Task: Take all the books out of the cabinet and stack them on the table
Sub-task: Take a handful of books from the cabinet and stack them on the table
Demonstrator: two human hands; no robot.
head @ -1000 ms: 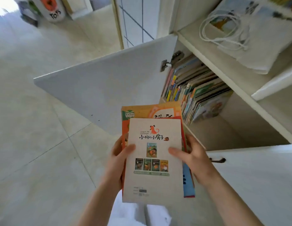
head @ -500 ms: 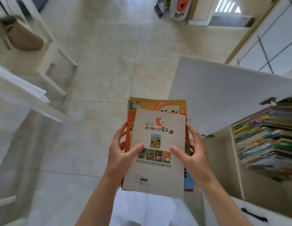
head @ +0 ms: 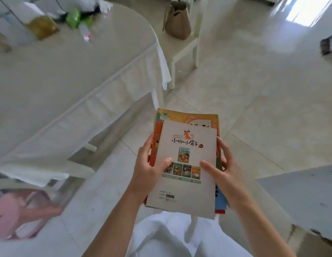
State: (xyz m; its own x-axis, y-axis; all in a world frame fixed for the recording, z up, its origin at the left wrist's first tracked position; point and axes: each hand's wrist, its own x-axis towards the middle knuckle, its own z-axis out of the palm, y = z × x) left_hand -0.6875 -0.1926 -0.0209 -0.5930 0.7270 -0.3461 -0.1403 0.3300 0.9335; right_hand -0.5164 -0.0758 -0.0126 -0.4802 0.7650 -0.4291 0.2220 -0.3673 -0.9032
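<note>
Books (head: 187,164) clamped between left hand (head: 148,169) and right hand (head: 222,173); the view has swung off the cabinet, table (head: 72,75) now at ten o'clock — stacking comes next.

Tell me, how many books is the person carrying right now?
3 at least. A grey-white book lies on top, an orange book shows beneath it, and a blue book peeks out at the lower right. Thinner ones may be hidden between them.

Single head-worn view, angled steeply down, close over the hands, table (head: 72,75) ahead-left, floor (head: 254,89) beyond
</note>
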